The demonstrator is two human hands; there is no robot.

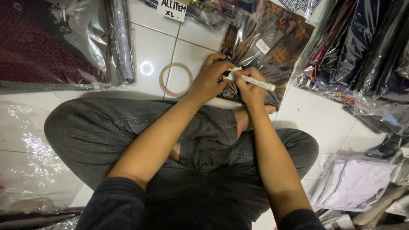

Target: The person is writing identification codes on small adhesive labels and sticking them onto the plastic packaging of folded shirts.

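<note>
I sit cross-legged on a white tiled floor. My right hand (250, 88) grips a white marker pen (259, 82), its tip pointing left toward my left hand. My left hand (210, 79) pinches a small white piece at the marker's tip, perhaps its cap or a label, and rests on a clear-bagged brown plaid garment (272, 42) lying on the floor in front of my knees. Both hands touch each other over the near edge of this package.
A roll of clear tape (175, 79) lies on the tiles left of my hands. Bagged dark red clothing (51, 42) is stacked at left, dark bagged garments (366, 55) at right, crumpled plastic bags (30, 162) lower left, pale packets (353, 183) lower right. A handwritten paper sign (172, 9) sits at top.
</note>
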